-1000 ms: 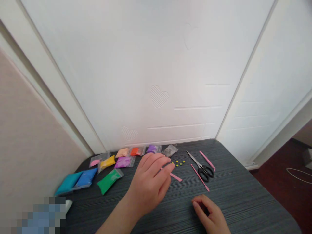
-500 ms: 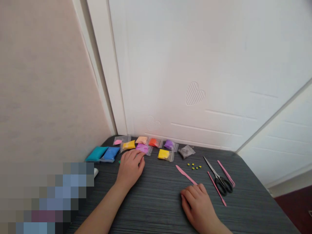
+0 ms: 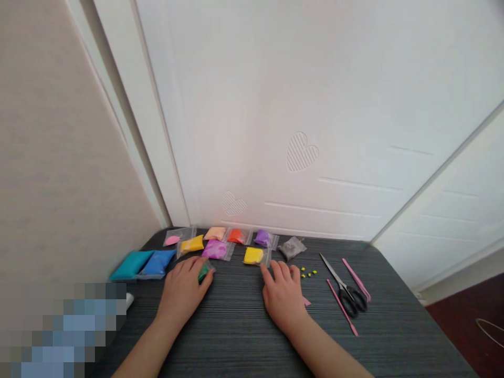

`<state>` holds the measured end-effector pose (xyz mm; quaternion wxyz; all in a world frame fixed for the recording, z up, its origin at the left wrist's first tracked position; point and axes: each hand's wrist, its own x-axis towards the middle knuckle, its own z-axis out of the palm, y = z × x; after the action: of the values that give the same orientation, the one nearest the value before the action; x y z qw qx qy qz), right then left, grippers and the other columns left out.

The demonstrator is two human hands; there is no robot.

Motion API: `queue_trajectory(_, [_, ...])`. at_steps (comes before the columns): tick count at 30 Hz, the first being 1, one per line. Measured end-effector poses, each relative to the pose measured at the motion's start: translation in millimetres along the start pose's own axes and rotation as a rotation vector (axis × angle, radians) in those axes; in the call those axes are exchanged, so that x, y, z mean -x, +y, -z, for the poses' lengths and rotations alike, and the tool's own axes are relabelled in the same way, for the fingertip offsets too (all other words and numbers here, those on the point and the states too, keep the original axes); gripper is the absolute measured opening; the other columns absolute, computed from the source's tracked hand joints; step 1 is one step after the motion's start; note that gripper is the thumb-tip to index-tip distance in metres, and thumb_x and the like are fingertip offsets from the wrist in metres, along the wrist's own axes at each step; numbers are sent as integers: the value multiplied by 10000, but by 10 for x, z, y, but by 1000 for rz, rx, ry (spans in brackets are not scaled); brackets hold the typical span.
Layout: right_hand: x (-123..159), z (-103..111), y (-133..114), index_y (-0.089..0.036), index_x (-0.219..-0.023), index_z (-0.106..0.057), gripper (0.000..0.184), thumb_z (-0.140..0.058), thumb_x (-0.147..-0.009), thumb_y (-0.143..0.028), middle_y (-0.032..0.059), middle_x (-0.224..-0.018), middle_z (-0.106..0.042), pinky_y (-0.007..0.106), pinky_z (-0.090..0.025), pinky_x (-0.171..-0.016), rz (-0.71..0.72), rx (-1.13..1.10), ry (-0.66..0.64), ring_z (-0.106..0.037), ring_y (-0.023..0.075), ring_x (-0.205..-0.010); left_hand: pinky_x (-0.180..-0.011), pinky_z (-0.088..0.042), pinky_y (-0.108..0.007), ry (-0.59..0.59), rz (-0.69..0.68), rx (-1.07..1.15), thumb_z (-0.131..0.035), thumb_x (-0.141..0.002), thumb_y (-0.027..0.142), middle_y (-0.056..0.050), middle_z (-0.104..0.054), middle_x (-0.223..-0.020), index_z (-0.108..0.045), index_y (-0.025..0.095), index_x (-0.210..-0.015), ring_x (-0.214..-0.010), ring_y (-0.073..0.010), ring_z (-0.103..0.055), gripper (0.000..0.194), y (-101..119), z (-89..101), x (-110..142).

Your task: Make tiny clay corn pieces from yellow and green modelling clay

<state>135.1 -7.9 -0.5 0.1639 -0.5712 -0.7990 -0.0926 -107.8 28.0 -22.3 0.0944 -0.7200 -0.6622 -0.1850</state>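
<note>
My left hand (image 3: 181,287) is curled over a small clear bag of green modelling clay (image 3: 203,271), its thumb and forefinger on either side of it; the hand covers part of the bag. Farther right, my right hand (image 3: 284,294) lies palm down with fingers apart. One of its fingertips is at the near edge of a bag of yellow clay (image 3: 253,255). Under that hand, a pink clay knife (image 3: 306,302) is mostly hidden. Several tiny yellow-green pieces (image 3: 309,274) lie just beyond its fingers.
Bags of purple (image 3: 262,238), red (image 3: 236,235), grey (image 3: 292,248) and violet-pink clay (image 3: 214,249) line the back by the white panel. Blue packs (image 3: 157,263) lie left. To the right are scissors (image 3: 346,294), a thin pink tool (image 3: 342,307) and pink tweezers (image 3: 357,279).
My right hand has moved forward and left, from the knife's near end to the yellow bag, and its fingers have spread. The green bag now shows more beside my left hand. The view has shifted.
</note>
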Motion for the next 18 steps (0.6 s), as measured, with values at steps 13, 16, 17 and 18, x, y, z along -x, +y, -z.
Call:
queue_trajectory(13, [-41,-126,55,-198,-1240,-411,412,-323,-845,-273,129,-1350,-336,522,-79,-999,171,95,-86,-295,288,-1216,-862,-379,-363,15,-8,92,-352,-822,404,-99,-533,-1097,-523,149,-1077,-1015,-233,-478,399,24,-6,-18])
queue_trajectory(16, [-36,-129,39,-183,-1201,-454,387,-328,-843,-260,121,-1312,-393,524,-58,-1009,197,126,-60,-336,282,-1188,-903,-348,-352,13,-5,110,-341,-826,388,-92,-503,-1159,-495,159,-1116,-1068,-224,-456,400,49,17,8])
queue_trajectory(17, [-33,-124,31,-182,-1185,-469,377,-330,-842,-254,114,-1297,-413,524,-54,-1012,204,131,-50,-342,281,-1183,-908,-342,-349,13,-6,109,-348,-821,385,-90,-492,-1178,-480,162,-1134,-1081,-223,-448,407,60,26,18])
queue_trajectory(18, [-30,-117,23,-180,-1169,-485,367,-330,-842,-247,109,-1282,-431,523,-52,-1013,209,133,-39,-345,280,-1180,-909,-339,-346,12,-4,106,-360,-812,382,-88,-480,-1194,-463,163,-1154,-1089,-224,-443,419,73,36,29])
